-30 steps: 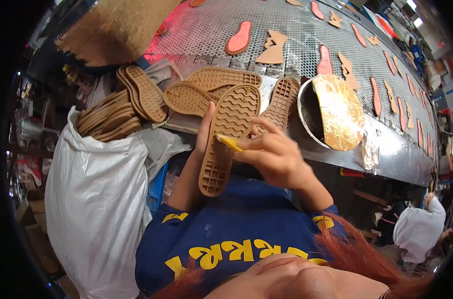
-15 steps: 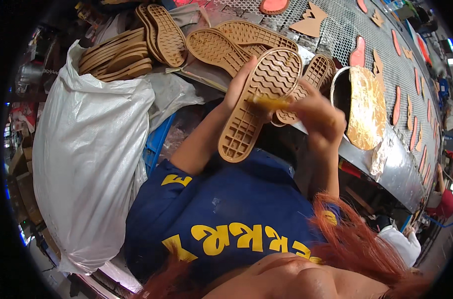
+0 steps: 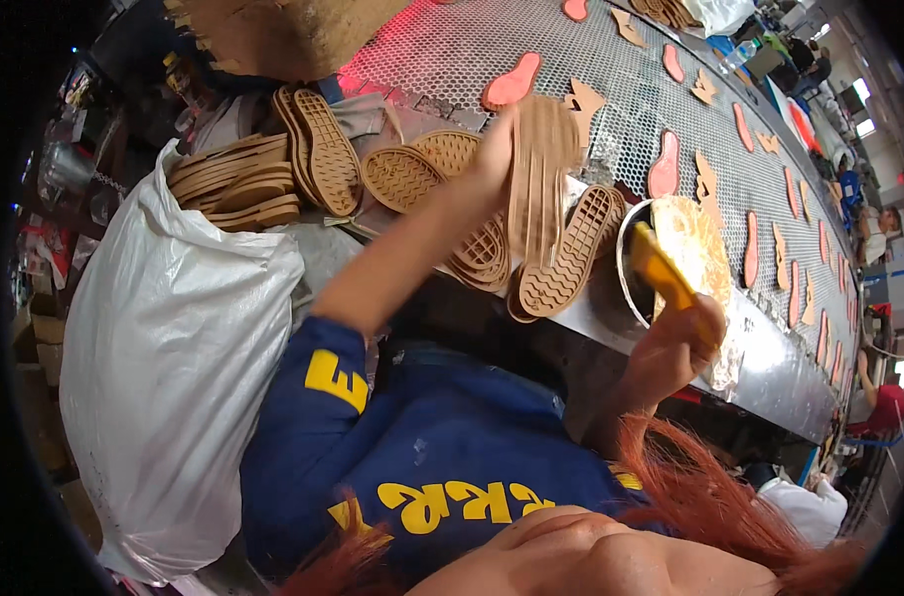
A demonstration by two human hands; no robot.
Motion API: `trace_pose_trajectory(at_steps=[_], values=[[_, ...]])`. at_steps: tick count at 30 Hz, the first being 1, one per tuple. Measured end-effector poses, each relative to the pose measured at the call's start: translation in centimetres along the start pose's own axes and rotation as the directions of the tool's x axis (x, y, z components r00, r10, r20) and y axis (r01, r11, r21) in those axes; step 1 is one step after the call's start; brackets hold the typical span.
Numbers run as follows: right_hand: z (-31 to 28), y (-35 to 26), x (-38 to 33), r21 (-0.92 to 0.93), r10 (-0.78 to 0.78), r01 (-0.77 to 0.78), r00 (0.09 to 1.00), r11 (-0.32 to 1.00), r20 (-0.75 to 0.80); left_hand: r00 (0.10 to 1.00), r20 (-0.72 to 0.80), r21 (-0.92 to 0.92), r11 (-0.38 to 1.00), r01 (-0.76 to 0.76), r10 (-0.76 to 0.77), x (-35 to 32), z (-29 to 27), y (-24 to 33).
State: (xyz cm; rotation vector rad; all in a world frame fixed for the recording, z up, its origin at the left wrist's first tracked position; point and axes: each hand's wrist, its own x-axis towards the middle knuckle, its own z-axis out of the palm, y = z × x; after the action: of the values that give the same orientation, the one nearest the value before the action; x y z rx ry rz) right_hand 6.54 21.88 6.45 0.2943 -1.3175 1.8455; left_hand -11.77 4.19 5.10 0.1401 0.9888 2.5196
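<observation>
My left hand [image 3: 487, 164] is stretched out over the belt edge and grips a tan rubber shoe sole [image 3: 539, 179], blurred with motion, above the perforated metal conveyor [image 3: 611, 89]. My right hand [image 3: 682, 343] holds a yellow-handled brush [image 3: 659, 273] beside a round metal glue pot [image 3: 685, 253] with yellowish crusted glue. More tan soles [image 3: 571, 258] lie tread up at the belt's near edge, between the two hands.
A stack of tan soles [image 3: 243, 179] sits at the left by a big white plastic sack [image 3: 164, 368]. Red insole pieces [image 3: 512, 84] and tan cut pieces lie spread along the conveyor. Other people stand at the far right [image 3: 884, 397].
My left hand has swung the sole from in front of my chest out over the conveyor. My right hand with the brush has moved away from the sole, right toward the glue pot.
</observation>
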Motion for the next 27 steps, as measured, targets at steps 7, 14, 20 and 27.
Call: trace_pose_trajectory(at_steps=[7,14,20,27], values=[[-2.9,-0.8,-0.6,-0.089,0.015,-0.011,0.999,0.996,0.036,0.737,-0.621,-0.15,0.882,-0.447,0.268,11.2,-9.6,8.2],[-6.1,1.4,-0.7,-0.532,0.038,-0.08,0.995,0.843,-0.09,0.942,0.065,0.93,0.323,-0.177,0.328,-2.2,-7.6,-0.1],[-6.6,3.5,1.3,-0.94,-0.056,0.245,0.97,0.239,0.238,0.898,0.053,0.752,-0.609,0.252,0.437,-0.5,-9.7,0.2],[-7.2,6.2,0.9,-0.956,0.113,0.27,0.953,0.116,0.282,0.976,-0.196,0.77,-0.601,0.213,0.096,1.6,-13.1,5.5]])
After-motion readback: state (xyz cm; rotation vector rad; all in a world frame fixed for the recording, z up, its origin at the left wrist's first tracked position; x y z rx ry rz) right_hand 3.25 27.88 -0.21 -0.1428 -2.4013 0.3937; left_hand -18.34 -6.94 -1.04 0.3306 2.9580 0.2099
